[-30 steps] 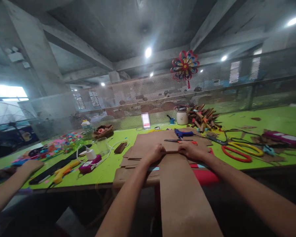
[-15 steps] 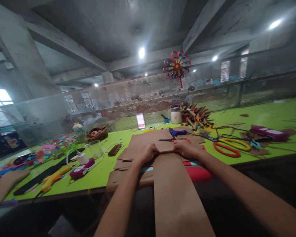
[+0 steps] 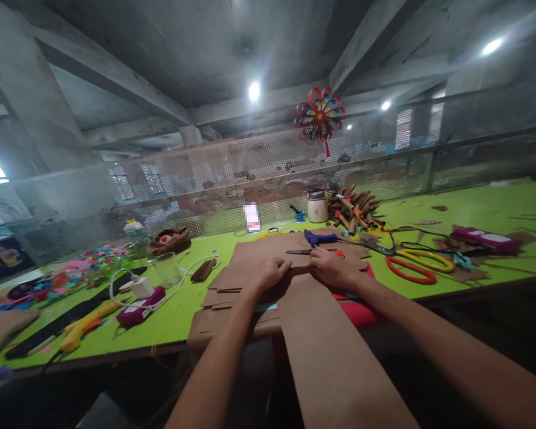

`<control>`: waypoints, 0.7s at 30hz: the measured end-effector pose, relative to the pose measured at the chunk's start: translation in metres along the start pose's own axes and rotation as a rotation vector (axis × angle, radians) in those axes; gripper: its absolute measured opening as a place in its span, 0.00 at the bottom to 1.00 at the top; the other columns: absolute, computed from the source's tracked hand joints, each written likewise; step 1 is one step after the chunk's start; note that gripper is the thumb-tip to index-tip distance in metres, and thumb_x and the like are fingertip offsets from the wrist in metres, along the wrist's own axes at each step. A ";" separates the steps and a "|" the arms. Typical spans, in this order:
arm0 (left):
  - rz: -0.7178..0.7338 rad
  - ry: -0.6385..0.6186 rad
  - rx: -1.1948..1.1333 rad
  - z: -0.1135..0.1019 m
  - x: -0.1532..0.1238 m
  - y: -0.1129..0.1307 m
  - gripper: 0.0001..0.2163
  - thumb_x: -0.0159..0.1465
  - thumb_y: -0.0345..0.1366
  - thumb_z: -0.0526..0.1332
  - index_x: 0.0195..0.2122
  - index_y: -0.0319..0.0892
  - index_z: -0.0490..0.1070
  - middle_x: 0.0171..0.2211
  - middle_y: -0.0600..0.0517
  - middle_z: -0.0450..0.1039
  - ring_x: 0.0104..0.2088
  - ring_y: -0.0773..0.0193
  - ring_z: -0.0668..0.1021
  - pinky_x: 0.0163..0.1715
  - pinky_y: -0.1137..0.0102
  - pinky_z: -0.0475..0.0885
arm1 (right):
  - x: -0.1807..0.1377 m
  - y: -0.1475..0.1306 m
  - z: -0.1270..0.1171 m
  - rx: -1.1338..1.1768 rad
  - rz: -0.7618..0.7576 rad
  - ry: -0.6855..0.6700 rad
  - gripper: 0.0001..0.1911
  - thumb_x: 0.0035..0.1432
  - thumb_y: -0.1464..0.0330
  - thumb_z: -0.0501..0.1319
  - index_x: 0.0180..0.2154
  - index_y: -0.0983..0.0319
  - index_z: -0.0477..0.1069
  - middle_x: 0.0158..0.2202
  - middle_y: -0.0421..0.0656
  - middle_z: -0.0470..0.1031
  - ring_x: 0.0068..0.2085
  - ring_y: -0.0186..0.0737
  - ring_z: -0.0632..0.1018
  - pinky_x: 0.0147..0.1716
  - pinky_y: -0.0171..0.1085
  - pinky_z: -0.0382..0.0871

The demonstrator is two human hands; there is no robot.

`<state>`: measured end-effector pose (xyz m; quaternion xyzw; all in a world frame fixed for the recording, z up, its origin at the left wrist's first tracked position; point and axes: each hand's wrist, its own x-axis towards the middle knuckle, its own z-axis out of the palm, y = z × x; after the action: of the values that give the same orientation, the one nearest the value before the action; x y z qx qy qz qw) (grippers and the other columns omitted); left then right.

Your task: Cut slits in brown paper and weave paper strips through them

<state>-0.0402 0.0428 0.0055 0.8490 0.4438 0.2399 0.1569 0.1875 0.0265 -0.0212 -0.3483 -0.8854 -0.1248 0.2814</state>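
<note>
A long strip of brown kraft paper (image 3: 326,333) runs from the table edge down toward me, its far end turned up in a narrow fold. My left hand (image 3: 272,273) pinches the left end of that fold. At its right end, my right hand (image 3: 330,267) grips the same fold with fingers closed. Beneath both hands lies a stack of brown paper sheets (image 3: 245,262). Just beyond the fingers are small scissors (image 3: 301,252) with orange handles and a blue glue gun (image 3: 320,238).
Large red-and-yellow-handled scissors (image 3: 411,268) lie at right, near a purple power strip (image 3: 486,237). A pile of rolled brown paper (image 3: 355,208) sits beside a white jar (image 3: 317,207). At left are a yellow glue gun (image 3: 78,330), a glass (image 3: 166,269) and another person's arm (image 3: 6,328).
The strip's near end has swung right, so it now slants toward the lower right. Both hands keep their hold on the fold, with slight finger shifts. The view has moved slightly.
</note>
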 end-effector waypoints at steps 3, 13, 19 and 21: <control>-0.036 -0.060 -0.082 -0.001 0.001 0.004 0.21 0.62 0.48 0.50 0.23 0.36 0.70 0.17 0.56 0.60 0.20 0.69 0.61 0.21 0.73 0.56 | 0.003 -0.007 -0.005 -0.052 -0.030 0.081 0.11 0.60 0.77 0.52 0.29 0.64 0.70 0.33 0.47 0.68 0.38 0.42 0.67 0.38 0.39 0.64; -0.091 -0.246 -0.383 -0.012 -0.012 0.011 0.19 0.58 0.51 0.55 0.25 0.37 0.69 0.18 0.56 0.58 0.21 0.70 0.59 0.21 0.72 0.55 | 0.002 -0.020 -0.011 -0.130 -0.108 0.195 0.13 0.62 0.76 0.49 0.30 0.63 0.69 0.32 0.47 0.67 0.38 0.43 0.65 0.37 0.40 0.64; -0.098 -0.216 -0.362 -0.008 -0.014 0.011 0.22 0.58 0.55 0.55 0.22 0.38 0.66 0.17 0.57 0.56 0.21 0.70 0.58 0.20 0.73 0.52 | 0.002 -0.020 -0.008 -0.139 -0.125 0.157 0.12 0.63 0.75 0.49 0.30 0.63 0.69 0.33 0.48 0.67 0.39 0.44 0.65 0.38 0.40 0.64; -0.085 -0.227 -0.354 -0.007 -0.012 0.009 0.23 0.58 0.55 0.55 0.21 0.38 0.64 0.18 0.57 0.55 0.21 0.71 0.57 0.20 0.73 0.52 | 0.002 -0.019 -0.007 -0.146 -0.128 0.151 0.12 0.62 0.75 0.49 0.31 0.63 0.69 0.33 0.48 0.67 0.39 0.44 0.65 0.39 0.40 0.64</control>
<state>-0.0439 0.0279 0.0123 0.8104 0.4095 0.2104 0.3624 0.1760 0.0113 -0.0148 -0.3001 -0.8708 -0.2323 0.3125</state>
